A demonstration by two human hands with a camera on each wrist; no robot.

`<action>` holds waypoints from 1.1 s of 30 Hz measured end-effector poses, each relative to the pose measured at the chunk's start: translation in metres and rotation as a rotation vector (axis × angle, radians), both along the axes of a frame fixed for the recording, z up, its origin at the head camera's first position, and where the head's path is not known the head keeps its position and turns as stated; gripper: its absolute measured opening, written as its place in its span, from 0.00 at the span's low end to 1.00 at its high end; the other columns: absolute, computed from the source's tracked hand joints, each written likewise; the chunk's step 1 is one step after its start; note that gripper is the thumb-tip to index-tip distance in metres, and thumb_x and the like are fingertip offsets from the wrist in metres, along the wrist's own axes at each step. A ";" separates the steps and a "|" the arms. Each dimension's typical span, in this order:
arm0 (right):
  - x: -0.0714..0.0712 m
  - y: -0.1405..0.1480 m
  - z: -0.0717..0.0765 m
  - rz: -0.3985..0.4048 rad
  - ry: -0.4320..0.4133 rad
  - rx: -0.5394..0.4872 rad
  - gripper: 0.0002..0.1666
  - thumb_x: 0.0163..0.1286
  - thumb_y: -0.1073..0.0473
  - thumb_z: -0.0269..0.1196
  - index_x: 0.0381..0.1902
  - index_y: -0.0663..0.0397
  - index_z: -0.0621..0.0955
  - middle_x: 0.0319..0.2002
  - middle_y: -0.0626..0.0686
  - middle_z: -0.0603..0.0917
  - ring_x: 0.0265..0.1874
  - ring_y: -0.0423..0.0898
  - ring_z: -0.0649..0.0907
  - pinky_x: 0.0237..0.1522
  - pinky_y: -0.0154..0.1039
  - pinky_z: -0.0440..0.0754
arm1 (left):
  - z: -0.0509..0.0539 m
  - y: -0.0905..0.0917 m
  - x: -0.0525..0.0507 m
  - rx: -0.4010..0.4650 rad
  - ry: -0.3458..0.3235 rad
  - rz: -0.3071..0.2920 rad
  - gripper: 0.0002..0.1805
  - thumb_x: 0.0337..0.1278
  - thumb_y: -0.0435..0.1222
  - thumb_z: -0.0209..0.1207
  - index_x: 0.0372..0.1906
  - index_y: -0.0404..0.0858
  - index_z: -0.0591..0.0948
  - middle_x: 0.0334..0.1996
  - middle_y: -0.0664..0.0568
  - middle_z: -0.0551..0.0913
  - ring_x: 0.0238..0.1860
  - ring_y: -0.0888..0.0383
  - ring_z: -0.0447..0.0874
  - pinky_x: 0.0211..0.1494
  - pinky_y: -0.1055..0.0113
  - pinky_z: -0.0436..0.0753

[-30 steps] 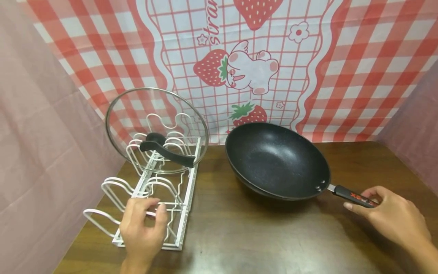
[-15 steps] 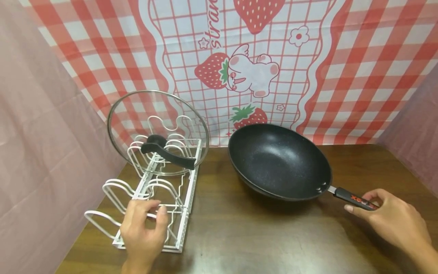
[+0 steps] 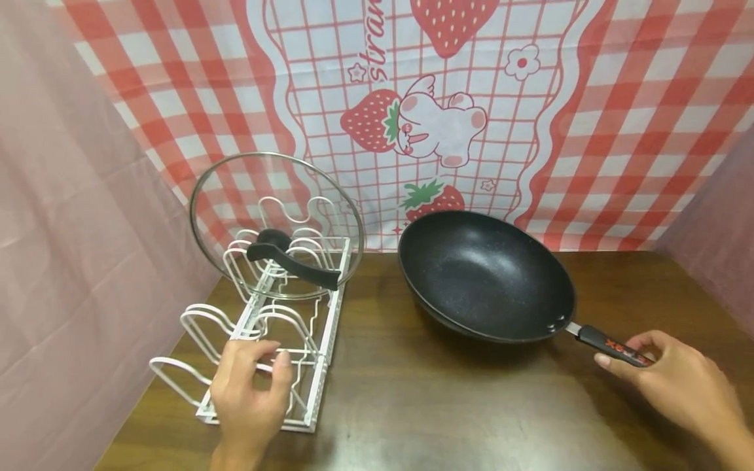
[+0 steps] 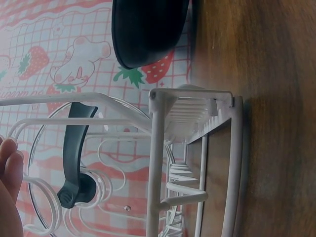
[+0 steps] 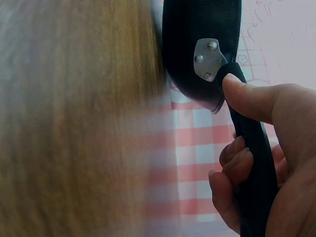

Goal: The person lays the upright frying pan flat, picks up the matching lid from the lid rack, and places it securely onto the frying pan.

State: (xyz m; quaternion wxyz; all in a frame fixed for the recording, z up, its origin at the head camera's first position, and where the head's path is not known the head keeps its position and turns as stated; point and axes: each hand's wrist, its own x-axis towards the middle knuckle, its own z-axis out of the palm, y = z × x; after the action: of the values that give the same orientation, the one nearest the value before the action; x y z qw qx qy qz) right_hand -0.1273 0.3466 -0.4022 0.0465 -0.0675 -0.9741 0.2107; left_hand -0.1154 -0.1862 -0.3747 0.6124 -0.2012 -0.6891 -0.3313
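On the right of the head view, a black wok sits on the table, its bowl tilted toward me. My right hand grips the end of the wok's black handle, with thumb on top and fingers curled beneath in the right wrist view. A white wire rack lies lengthwise on the left. Upright in its rear half leans a glass lid with a black handle. My left hand is at the rack's near end, fingers loosely bent, with nothing seen between them; contact with the wires is unclear.
The brown wooden table carries everything. A red-and-white checked strawberry cloth hangs behind, close to the wok and lid. Pink fabric closes off the left side, with more on the right.
The whole head view has shifted slightly. Both hands, the wok, the lid and the rack hold nearly the same places relative to one another.
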 end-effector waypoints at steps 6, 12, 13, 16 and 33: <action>0.000 -0.002 -0.003 0.028 -0.024 -0.024 0.41 0.64 0.30 0.63 0.51 0.65 0.77 0.28 0.52 0.82 0.22 0.49 0.72 0.18 0.40 0.67 | -0.001 0.000 0.000 0.001 -0.002 0.004 0.14 0.55 0.37 0.58 0.26 0.26 0.79 0.21 0.42 0.75 0.22 0.51 0.70 0.29 0.72 0.73; 0.000 -0.006 -0.005 0.053 -0.061 -0.017 0.41 0.66 0.30 0.61 0.52 0.65 0.77 0.29 0.51 0.81 0.24 0.48 0.72 0.21 0.40 0.66 | 0.000 0.001 0.000 0.005 0.007 -0.002 0.14 0.55 0.36 0.58 0.26 0.26 0.79 0.21 0.42 0.75 0.22 0.51 0.70 0.30 0.72 0.73; 0.001 -0.007 -0.005 0.058 -0.075 -0.017 0.41 0.67 0.30 0.60 0.52 0.65 0.77 0.29 0.51 0.81 0.24 0.48 0.72 0.21 0.40 0.66 | 0.000 0.001 0.000 0.005 0.008 -0.003 0.14 0.55 0.36 0.58 0.26 0.26 0.79 0.21 0.42 0.75 0.22 0.51 0.70 0.29 0.71 0.73; 0.002 -0.009 -0.004 0.075 -0.118 -0.027 0.39 0.69 0.31 0.58 0.51 0.63 0.78 0.28 0.50 0.78 0.25 0.48 0.71 0.23 0.40 0.65 | -0.001 0.001 -0.001 0.005 0.012 -0.010 0.14 0.56 0.37 0.59 0.25 0.26 0.79 0.21 0.42 0.75 0.22 0.51 0.70 0.28 0.69 0.73; 0.009 -0.020 -0.011 0.167 -0.229 -0.150 0.28 0.74 0.37 0.56 0.38 0.59 0.77 0.19 0.49 0.73 0.15 0.44 0.75 0.15 0.36 0.71 | 0.002 0.004 0.000 0.018 0.027 -0.023 0.17 0.58 0.38 0.59 0.25 0.25 0.78 0.19 0.41 0.73 0.21 0.53 0.69 0.28 0.70 0.71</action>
State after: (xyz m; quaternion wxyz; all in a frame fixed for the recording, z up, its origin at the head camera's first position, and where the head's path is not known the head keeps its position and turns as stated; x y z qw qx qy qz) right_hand -0.1184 0.3265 -0.4130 -0.0878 -0.0132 -0.9567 0.2771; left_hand -0.1150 -0.1823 -0.3731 0.6198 -0.2079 -0.6752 -0.3417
